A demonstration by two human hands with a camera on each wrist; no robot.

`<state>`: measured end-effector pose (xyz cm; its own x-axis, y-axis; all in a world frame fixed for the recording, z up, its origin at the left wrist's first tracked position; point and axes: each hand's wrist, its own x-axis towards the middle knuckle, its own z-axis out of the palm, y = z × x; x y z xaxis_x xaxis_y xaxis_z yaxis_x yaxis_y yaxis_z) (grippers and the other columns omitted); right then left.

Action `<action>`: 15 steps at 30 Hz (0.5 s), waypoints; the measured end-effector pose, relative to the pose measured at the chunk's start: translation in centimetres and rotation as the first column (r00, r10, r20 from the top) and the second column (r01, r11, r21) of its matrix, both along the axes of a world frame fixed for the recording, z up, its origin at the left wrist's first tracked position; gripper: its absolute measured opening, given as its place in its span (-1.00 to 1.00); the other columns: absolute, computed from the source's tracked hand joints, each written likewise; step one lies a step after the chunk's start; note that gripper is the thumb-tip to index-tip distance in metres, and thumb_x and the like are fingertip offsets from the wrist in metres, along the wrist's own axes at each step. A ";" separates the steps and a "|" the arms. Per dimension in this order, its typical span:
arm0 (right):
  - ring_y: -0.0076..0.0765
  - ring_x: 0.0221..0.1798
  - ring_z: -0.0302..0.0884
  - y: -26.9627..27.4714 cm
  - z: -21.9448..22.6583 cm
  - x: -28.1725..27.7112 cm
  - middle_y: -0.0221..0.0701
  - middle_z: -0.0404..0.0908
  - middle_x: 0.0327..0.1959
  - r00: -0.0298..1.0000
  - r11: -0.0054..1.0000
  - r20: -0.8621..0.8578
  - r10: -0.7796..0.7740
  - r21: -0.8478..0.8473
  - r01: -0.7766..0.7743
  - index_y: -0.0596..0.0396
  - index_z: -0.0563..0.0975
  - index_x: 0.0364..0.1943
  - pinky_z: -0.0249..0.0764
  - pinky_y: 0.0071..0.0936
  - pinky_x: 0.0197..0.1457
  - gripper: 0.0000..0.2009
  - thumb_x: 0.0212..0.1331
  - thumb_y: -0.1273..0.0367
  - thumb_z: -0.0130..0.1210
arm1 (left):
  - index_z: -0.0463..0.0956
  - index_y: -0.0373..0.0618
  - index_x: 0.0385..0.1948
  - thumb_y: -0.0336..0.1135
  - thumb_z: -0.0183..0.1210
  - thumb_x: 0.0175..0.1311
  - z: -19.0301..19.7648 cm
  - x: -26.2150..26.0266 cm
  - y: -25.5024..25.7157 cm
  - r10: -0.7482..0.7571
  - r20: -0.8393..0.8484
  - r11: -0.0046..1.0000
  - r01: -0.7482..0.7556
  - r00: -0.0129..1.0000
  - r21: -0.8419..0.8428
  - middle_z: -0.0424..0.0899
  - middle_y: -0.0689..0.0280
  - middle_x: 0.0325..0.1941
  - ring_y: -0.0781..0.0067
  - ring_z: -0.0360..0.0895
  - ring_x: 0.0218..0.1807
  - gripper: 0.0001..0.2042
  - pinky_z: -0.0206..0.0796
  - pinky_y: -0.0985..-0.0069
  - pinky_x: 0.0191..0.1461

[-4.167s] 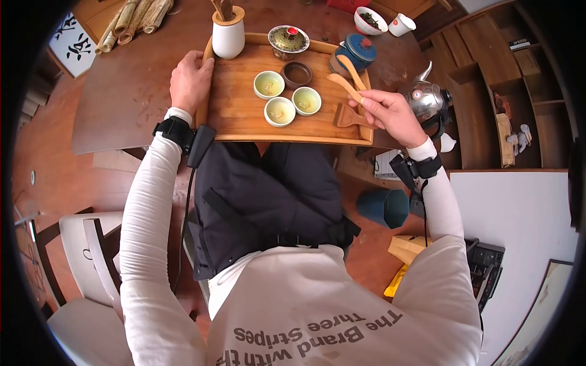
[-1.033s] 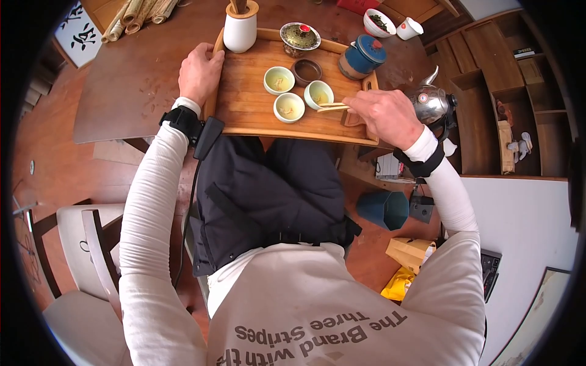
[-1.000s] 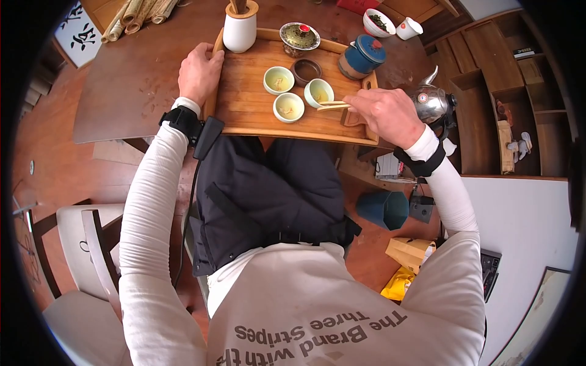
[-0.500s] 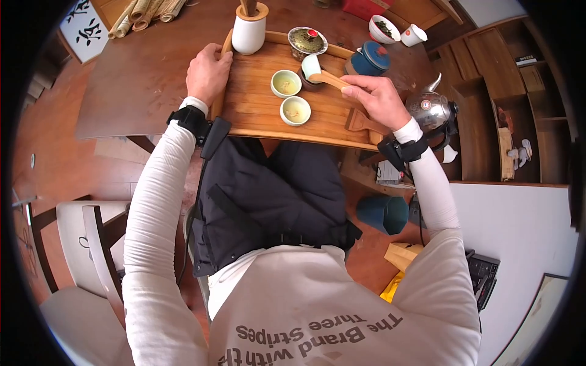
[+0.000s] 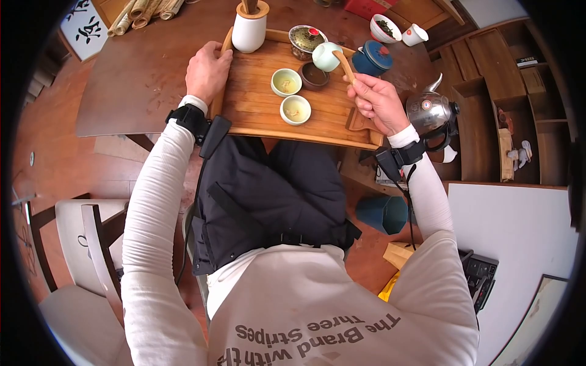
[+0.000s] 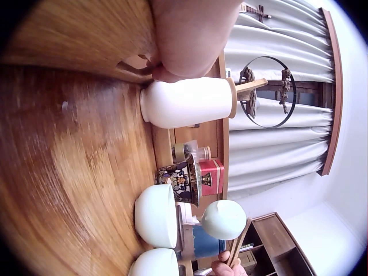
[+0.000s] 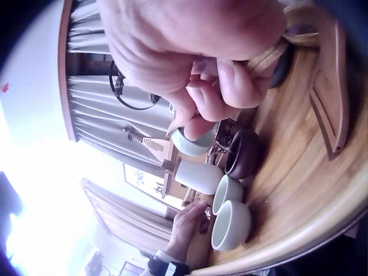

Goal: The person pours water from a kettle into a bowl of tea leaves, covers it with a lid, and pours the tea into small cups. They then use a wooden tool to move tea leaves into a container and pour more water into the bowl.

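My right hand (image 5: 379,102) holds wooden tongs (image 5: 343,66), whose ends pinch a pale green teacup (image 5: 325,57) by its rim. That cup hangs tilted in the air over the small dark brown bowl (image 5: 314,79); the left wrist view also shows the raised cup (image 6: 223,219), pale outside facing the camera. Two more teacups, one behind (image 5: 285,82) and one in front (image 5: 295,110), stand upright with pale yellow tea in them. On the left, my left hand (image 5: 207,70) grips the side wall of the wooden tray (image 5: 250,104), near its handle slot.
A white utensil holder (image 5: 249,33), a lidded patterned bowl (image 5: 307,41) and a blue lidded jar (image 5: 372,58) stand around the tray's far side. A flat wooden tool (image 7: 330,86) lies at its right end. The steel kettle (image 5: 427,113) is just beyond.
The tongs took hold of the right teacup and lifted it from the tray over the brown bowl. Since half a second ago, the cup has turned and moved right. The left hand keeps its grip.
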<state>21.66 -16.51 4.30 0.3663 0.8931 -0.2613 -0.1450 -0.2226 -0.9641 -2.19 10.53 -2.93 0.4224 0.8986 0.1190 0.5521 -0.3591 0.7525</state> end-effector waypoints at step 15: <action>-0.15 -0.31 0.68 -3.1 5.7 -1.9 -0.26 0.71 -0.31 -0.067 0.910 0.950 0.306 -0.313 -0.274 0.07 0.67 -0.06 0.55 -0.20 -0.24 -0.78 0.25 0.35 0.23 | 0.60 -0.11 0.11 -0.01 0.18 0.32 -0.2 0.0 0.3 -0.009 -0.009 1.000 0.009 1.000 0.000 0.77 0.11 -0.04 0.01 0.67 0.08 -0.55 0.46 0.19 0.19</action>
<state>19.71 -19.61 10.00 -0.0184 0.9979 0.0625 0.9956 0.0241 -0.0901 -2.22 10.88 -3.17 0.4311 0.8949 0.1148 0.5560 -0.3638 0.7473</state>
